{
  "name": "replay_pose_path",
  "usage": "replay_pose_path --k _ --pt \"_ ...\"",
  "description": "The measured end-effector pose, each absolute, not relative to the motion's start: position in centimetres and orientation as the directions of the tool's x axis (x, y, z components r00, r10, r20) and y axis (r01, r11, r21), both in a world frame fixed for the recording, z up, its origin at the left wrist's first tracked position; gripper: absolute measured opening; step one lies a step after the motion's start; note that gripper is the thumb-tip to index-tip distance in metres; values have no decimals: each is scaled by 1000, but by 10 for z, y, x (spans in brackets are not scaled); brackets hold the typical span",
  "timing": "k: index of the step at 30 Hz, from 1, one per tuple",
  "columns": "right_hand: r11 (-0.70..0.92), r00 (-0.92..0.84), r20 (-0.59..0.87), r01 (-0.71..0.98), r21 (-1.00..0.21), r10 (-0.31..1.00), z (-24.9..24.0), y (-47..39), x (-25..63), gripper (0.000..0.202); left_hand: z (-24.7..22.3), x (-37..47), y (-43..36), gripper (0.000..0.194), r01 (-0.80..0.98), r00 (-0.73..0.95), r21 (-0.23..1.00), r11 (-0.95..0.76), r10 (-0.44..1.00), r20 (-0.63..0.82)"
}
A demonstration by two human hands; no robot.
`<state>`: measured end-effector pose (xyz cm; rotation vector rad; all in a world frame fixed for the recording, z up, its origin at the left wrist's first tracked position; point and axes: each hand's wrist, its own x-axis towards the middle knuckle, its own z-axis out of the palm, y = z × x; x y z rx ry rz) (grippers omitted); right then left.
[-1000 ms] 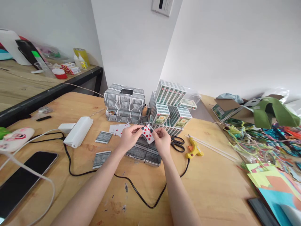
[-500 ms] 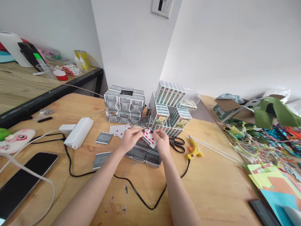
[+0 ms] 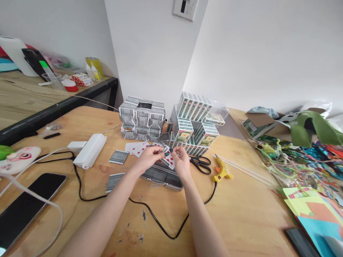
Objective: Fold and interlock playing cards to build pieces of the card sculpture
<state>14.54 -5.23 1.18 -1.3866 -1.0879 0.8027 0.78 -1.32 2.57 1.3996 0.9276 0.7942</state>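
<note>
Between my left hand [image 3: 150, 157] and my right hand [image 3: 182, 162], a playing card [image 3: 169, 161] with red diamonds is pinched at its upper edge. Both thumbs meet near the card's top; the fingers behind it are partly hidden. Below the hands lies a low block of folded cards [image 3: 158, 175], grey backs showing. Face-up red-suited cards [image 3: 137, 147] are spread just beyond my left hand. Two grey-backed cards lie on the table, an upper card [image 3: 118, 156] and a lower card [image 3: 114, 182] partly behind my left forearm. A larger folded-card structure [image 3: 142, 119] stands behind.
Stacked green-and-white card boxes [image 3: 184, 130] rise behind my right hand. Black scissors [image 3: 200, 165], a yellow glue gun [image 3: 222, 171] and clear glue sticks [image 3: 248, 171] lie to the right. Its black cord [image 3: 160, 223] loops across the front. A white power strip [image 3: 90, 151] and phone [image 3: 29, 214] are left.
My fingers have shifted along the card's upper edge, bringing the thumbs closer together. The card has moved slightly left and changed its tilt.
</note>
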Motion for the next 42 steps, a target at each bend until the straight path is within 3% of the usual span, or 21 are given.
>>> replay_pose_path --k 6,13,21,29,38,42 --pt "9 295 45 121 -993 954 11 -53 144 25 24 8 -11 25 -54 352 983 173 925 -143" --pt "106 375 167 180 -978 912 10 -53 150 26 25 5 -13 24 -210 491 925 316 852 -180" --pt "109 414 127 67 -992 902 6 -51 152 22 20 7 -10 24 -185 411 949 255 897 -161" --pt "40 480 74 80 -996 874 3 -50 154 24 20 9 -11 15 -184 357 947 262 916 -184" --pt "21 562 105 154 -988 820 6 -51 152 30 23 5 -12 12 -211 577 888 409 785 -224" --pt "10 554 132 217 -976 822 6 -53 152 31 23 4 -11 12 -177 558 897 406 792 -248"
